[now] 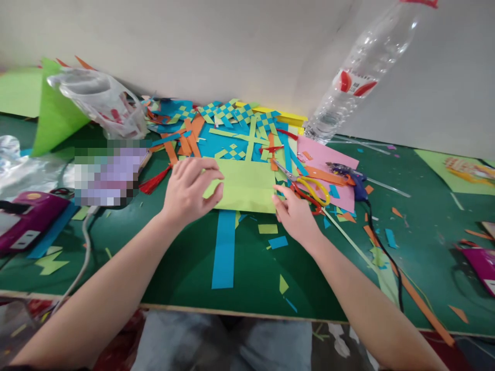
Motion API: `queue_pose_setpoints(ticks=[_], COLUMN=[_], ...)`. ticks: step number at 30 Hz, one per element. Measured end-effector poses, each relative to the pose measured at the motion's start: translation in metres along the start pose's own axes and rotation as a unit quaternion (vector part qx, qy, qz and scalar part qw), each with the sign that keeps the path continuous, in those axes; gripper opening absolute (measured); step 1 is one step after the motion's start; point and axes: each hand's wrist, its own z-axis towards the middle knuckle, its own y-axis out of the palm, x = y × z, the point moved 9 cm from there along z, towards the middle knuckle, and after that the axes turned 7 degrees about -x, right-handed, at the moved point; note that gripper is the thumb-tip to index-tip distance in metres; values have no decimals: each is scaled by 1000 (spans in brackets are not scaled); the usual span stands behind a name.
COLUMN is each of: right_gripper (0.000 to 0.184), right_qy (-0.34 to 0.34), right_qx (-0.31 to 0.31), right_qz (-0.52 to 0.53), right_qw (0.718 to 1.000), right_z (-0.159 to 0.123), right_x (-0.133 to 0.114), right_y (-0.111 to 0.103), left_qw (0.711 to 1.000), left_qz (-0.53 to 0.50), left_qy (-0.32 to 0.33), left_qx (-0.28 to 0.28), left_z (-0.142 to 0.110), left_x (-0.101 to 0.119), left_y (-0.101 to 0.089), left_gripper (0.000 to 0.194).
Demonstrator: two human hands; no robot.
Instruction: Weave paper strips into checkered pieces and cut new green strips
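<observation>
In the head view, the light green sheet [247, 188] lies on the green table [181, 278], between the two hands. At the sheet's left side, the left hand [193, 188] is curled with thumb and forefinger held apart; its lower fingers are hidden, and whether it touches the paper is hard to say. At the sheet's right edge, the right hand [292, 208] has thumb and forefinger close together; I cannot tell whether they pinch the edge, and its other fingers are mostly out of sight.

A blue strip [223, 252] runs out from under the sheet's near edge, its far end covered. Just right of the sheet, the scissors [309, 188] have a red handle partly masked by the right hand. Beyond the sheet, checkered woven pieces [243, 114] overlap too much to count. Well left of it, a flat object [112, 178] is blurred into blocks. Beyond it to the right leans a clear bottle [358, 82], its red cap cut off by the top border
</observation>
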Motion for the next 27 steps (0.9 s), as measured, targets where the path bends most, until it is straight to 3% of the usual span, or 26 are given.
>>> queue_pose_setpoints(ticks=[3,6,8,10,13,16,22,27], right_gripper=[36,33,34,36,44,47,37,39], right_qy=[-43,-38,-23,13,60,67,90,93], right_qx=[103,196,196,170,137,113,110,138], right_qz=[-148,-241,-297,-352,-369,-340,-290,-156], right_qw=[983,950,934,920,917,931,946,974], right_z=[0,0,5,11,14,15,15,12], right_x=[-3,6,17,31,50,59,62,56], right_y=[-29,-56,-63,-63,-61,-57,-60,-74], left_qw=[995,974,953,940,932,929,932,924], left_qz=[-18,-78,-102,-105,-85,-59,-19,-59], left_qy=[63,79,73,57,21,-9,-33,-9], left_qx=[-70,-195,-276,-320,-351,-365,-359,-377], left_z=[0,-4,-11,-16,-21,-22,-19,-25], left_x=[21,31,32,28,18,10,0,-1], left_y=[16,47,67,80,89,88,79,83], left_gripper=[6,19,32,46,59,60,55,52])
